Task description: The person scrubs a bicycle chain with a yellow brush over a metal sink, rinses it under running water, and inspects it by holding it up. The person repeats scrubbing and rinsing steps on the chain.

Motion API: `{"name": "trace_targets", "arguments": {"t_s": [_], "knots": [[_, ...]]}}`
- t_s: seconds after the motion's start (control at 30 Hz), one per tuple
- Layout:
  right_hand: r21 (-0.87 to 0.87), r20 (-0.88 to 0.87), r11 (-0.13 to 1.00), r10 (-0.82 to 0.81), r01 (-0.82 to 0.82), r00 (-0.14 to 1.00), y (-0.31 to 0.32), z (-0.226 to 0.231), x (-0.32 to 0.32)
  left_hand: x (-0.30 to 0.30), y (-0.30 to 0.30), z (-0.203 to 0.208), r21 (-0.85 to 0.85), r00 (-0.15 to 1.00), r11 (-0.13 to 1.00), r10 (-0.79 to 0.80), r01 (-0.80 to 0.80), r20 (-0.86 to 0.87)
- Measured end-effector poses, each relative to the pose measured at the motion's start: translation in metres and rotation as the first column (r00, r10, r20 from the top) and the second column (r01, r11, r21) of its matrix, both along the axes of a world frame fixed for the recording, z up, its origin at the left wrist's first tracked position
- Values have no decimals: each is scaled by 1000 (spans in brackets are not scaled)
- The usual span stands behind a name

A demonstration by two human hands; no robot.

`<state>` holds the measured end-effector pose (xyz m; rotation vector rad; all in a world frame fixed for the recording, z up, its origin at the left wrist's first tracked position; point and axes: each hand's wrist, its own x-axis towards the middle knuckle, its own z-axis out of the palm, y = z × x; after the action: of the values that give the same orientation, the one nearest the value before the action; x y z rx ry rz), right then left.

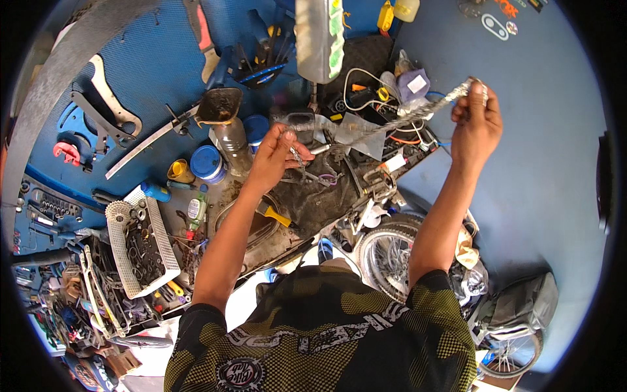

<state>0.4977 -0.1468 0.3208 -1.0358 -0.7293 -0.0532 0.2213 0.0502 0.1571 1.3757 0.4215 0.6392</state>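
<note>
A silver bicycle chain (421, 114) is raised above the workbench, slanting down from right to left. My right hand (478, 121) pinches its upper end between thumb and fingers. Lower and to the left, my left hand (273, 157) is closed, with a short dangling length of chain at its fingertips. The stretch between the hands is partly blurred, so I cannot tell whether it is one continuous piece. Beneath lies a dark cloth (320, 206) on the bench, with a yellow-handled tool (279, 217) at its left edge.
At the left stands a white perforated basket (121, 255) of small metal parts. Behind are a cut-open bottle (228, 134), a blue-lidded tub (208, 163) and a green bottle (196, 209). A grey object (319, 39) hangs overhead. Bicycle wheels (388, 255) stand right of the bench.
</note>
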Motion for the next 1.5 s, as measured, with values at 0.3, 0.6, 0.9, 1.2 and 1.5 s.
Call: {"name": "trace_targets", "arguments": {"t_s": [0.3, 0.6, 0.9, 1.2, 1.5], "knots": [[176, -57, 984, 15, -5, 998, -25, 17, 12, -15, -20, 129, -137, 989, 987, -72, 89, 127], [285, -89, 957, -26, 51, 996, -62, 43, 7, -32, -45, 163, -123, 977, 978, -152, 171, 150], [287, -63, 957, -28, 44, 998, -70, 46, 2, -42, -55, 162, -151, 958, 961, -198, 231, 206], [301, -88, 952, -32, 58, 996, -70, 52, -14, -65, -66, 160, -140, 958, 963, -200, 231, 206], [195, -74, 977, -72, 85, 995, -89, 38, -63, -111, -82, 135, -188, 926, 922, -293, 339, 236]]}}
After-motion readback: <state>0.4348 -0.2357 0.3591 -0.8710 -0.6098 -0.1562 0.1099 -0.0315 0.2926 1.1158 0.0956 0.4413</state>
